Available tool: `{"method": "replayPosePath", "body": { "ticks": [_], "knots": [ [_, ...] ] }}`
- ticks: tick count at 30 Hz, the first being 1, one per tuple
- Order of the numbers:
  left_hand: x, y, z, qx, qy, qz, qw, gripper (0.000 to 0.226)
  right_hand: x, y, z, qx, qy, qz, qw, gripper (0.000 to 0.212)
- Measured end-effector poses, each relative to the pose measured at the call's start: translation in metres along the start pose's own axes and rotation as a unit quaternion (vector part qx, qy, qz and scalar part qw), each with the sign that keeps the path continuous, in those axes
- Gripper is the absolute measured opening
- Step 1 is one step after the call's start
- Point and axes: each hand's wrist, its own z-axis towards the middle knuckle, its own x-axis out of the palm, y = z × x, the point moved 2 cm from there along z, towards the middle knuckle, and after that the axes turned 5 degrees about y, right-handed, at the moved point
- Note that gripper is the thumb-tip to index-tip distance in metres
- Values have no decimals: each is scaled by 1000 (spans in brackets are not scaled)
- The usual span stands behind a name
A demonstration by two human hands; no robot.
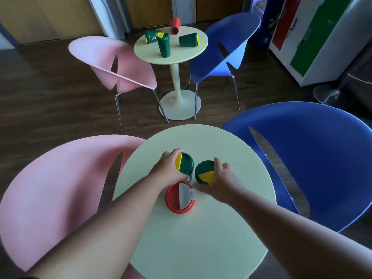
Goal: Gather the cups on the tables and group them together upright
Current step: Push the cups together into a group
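On the near round table [211,228] three lidded cups stand upright close together. My left hand [168,169] wraps around the left green cup with a yellow-and-green lid [186,163]. My right hand [222,181] grips the right green cup [204,170]. A red cup with a grey lid flap [177,198] stands just in front of them, untouched. On the far round table [189,52] one green cup [163,45] stands upright, while two green cups [152,36] [188,40] and a red cup [175,25] lie on their sides.
A pink chair [50,188] sits left of the near table and a blue chair [314,158] right of it. The far table has a pink chair [112,63] and a blue chair [225,49] beside it. A cabinet with coloured doors [306,37] stands at the right.
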Motion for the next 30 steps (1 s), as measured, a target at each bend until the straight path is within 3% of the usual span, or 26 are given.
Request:
{"method": "replayPosePath", "body": {
  "ticks": [6, 18, 26, 30],
  "knots": [
    [0, 0, -1, 20, -2, 6, 1000, 98, -5, -3, 1, -22, -26, -19, 999, 95],
    [-3, -5, 2, 13, 42, 6, 999, 99, -22, -12, 3, -100, 56, -39, 993, 99],
    [-3, -2, 2, 20, 30, 4, 999, 92, -10, -9, -5, -21, 16, -6, 1000, 105],
    [-7, 0, 2, 35, 44, 7, 998, 91, -8, -10, -5, -50, 4, -1, 999, 101]
  ]
}}
